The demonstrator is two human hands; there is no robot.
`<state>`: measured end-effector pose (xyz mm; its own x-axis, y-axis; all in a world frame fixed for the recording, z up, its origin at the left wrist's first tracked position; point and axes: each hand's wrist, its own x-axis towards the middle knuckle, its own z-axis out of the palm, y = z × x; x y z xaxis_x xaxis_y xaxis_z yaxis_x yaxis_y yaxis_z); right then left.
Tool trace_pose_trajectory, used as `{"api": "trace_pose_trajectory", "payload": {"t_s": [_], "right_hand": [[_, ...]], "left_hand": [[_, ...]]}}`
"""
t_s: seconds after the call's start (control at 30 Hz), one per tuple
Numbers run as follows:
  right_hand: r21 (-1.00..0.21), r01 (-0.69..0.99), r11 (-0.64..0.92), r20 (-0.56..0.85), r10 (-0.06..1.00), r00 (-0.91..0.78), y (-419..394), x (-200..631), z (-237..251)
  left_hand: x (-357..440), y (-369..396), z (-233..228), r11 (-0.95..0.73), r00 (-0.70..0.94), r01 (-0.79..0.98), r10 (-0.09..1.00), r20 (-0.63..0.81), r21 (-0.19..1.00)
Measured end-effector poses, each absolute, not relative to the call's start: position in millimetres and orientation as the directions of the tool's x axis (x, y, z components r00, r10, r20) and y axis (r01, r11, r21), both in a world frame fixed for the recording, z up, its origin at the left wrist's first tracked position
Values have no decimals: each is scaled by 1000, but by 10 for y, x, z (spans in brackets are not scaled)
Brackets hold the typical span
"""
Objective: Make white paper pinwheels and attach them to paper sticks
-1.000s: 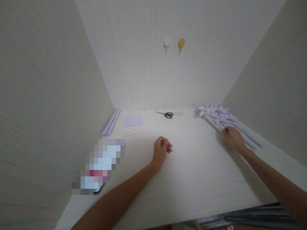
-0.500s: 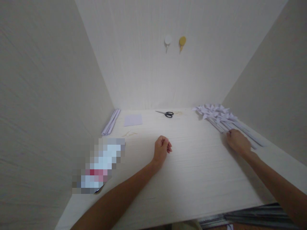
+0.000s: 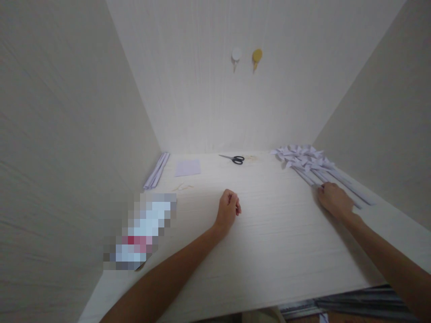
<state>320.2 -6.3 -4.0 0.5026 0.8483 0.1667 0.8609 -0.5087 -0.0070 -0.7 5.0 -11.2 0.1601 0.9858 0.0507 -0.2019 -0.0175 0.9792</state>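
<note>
My left hand (image 3: 228, 208) rests near the middle of the white table (image 3: 269, 251), its fingers curled in loosely, with nothing visible in them. On the right, my right hand (image 3: 334, 198) is closed at the lower part of a paper pinwheel's stick (image 3: 304, 176). That stick lies among several white paper pinwheels (image 3: 301, 157), their pointed heads overlapping toward the back right corner. My fingers and palm cover the stick's near end.
Black-handled scissors (image 3: 237, 159) lie at the back beside small pale bits (image 3: 250, 158). Further left are a square paper sheet (image 3: 187, 168), thin pale strips (image 3: 183, 187), rolled paper sticks (image 3: 156, 171) and a blurred-out device (image 3: 144, 233). Two hooks (image 3: 257, 55) hang on the back wall.
The view has shifted very slightly. Both hands stay in nearly the same places, the right still at the pinwheel sticks; the left fingers look curled a little tighter.
</note>
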Motion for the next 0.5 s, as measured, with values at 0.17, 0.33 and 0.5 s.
{"api": "trace_pose_trajectory", "payload": {"t_s": [0.17,0.33,0.5], "right_hand": [[-10,858,-513,159,847,508,-61,3213,-42],[-22,853,-521,144,843,519,-71,3193,-13],[-48,841,-539,144,829,540,-77,3193,25]], "left_hand": [[-7,56,-129,-45,161,-195,984,77,980],[-11,68,-151,-60,151,-194,984,90,979],[-16,65,-144,-58,139,-190,987,85,980]]}}
